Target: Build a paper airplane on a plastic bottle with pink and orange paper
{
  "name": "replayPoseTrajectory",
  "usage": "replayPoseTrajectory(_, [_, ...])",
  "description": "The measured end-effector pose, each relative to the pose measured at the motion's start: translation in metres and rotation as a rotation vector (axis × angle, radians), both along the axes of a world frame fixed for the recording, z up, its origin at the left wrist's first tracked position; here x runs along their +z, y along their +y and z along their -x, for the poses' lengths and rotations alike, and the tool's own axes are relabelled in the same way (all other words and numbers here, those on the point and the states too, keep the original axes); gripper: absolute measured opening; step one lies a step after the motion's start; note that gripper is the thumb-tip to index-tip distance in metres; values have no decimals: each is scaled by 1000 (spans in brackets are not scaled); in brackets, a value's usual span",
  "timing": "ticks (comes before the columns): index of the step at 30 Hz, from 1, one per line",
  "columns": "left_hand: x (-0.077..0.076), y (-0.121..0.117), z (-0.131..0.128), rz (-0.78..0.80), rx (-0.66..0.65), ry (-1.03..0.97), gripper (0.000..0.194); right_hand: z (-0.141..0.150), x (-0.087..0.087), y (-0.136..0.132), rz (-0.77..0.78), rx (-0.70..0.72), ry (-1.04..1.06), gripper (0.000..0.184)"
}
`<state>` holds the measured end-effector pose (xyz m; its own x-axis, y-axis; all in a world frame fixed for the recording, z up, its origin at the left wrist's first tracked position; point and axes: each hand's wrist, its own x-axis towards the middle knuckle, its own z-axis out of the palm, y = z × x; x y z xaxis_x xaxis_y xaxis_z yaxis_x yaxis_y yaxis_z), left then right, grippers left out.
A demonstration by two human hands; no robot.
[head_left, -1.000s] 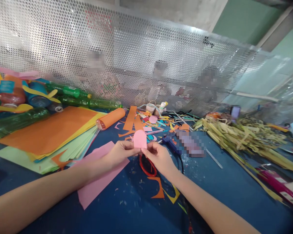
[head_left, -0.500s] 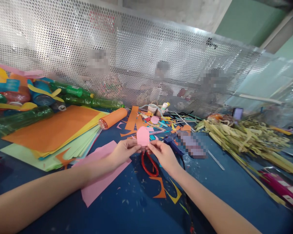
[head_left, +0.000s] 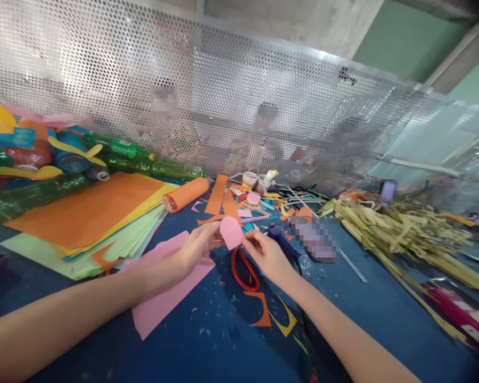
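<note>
A small pink paper cutout [head_left: 231,232], rounded at the top, is held up between both hands over the blue table [head_left: 191,351]. My left hand [head_left: 199,244] pinches its left edge, and my right hand [head_left: 265,252] grips its lower right edge with thumb and fingers. Just below the cutout lie red-handled scissors [head_left: 245,271], their blades hidden. A larger pink sheet [head_left: 159,306] rests flat beneath my left wrist. To the right of my right hand is a blue glue gun [head_left: 284,241] with a dark cord.
Stacked coloured paper [head_left: 91,205] and an orange-wrapped bottle [head_left: 187,194] lie left, with green bottles [head_left: 35,196] behind. Paper scraps [head_left: 263,199] spread ahead. Dried husks [head_left: 399,234] and a magenta object [head_left: 457,308] are right. Behind a perforated sheet [head_left: 239,90], people sit.
The pink cutout has tilted and turned in my fingers, dropping slightly. My left hand has shifted from its lower left corner up along its left side.
</note>
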<state>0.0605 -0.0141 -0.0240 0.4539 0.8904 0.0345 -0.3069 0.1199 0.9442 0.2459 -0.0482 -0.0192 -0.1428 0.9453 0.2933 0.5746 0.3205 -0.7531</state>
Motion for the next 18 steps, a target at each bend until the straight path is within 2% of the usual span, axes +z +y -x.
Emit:
replayPoseTrajectory(3, [6,-4,1,-68,130,161,33,2,1,-2,-58,-4,-116,13])
replayPoseTrajectory(6, [7,-5,2,-106,157,290,30,1,1,0,-70,-52,-137,16])
replayPoseTrajectory(9, [4,-4,3,-105,177,301,30,-4,1,2,-69,-112,-218,21])
replayPoseTrajectory(14, [2,-3,4,-75,254,319,35,-4,-1,-4,-93,-186,-500,22])
replayPoseTrajectory(18, [-1,-4,8,-79,300,317,36,-2,-1,-11,-62,-306,-675,33])
